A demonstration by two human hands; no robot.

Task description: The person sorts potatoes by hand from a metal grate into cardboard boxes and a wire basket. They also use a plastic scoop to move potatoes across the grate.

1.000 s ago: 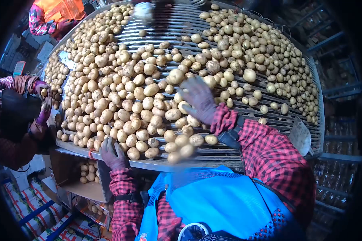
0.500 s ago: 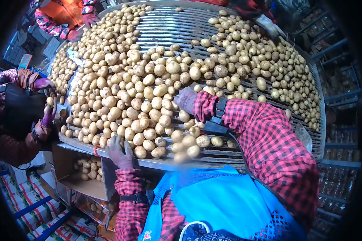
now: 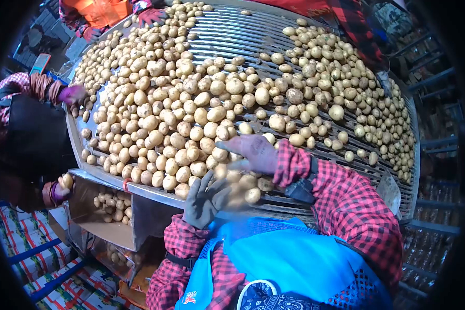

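Many potatoes (image 3: 201,115) cover a slatted metal sorting table (image 3: 230,31) in front of me. My left hand (image 3: 205,202), in a grey glove, is over the near edge with its fingers spread and nothing in them. Just above and to the right, my right hand (image 3: 256,152), in a worn purple-grey glove, reaches leftward over the potatoes with its fingers stretched out. Below its fingers, several potatoes (image 3: 243,182) are blurred by motion near the edge. I cannot make out whether the right fingertips touch any potato.
On the left, a co-worker's gloved hand (image 3: 59,190) holds potatoes beside an open cardboard box (image 3: 101,235) with potatoes in it. Another worker's gloved hand (image 3: 152,16) is at the far left. The table's metal rim (image 3: 155,194) runs along my front.
My left hand has left the metal rim and moved right, fingers spreading. My right hand has come down and nearer my left. The left co-worker's lower hand has dropped toward the box.
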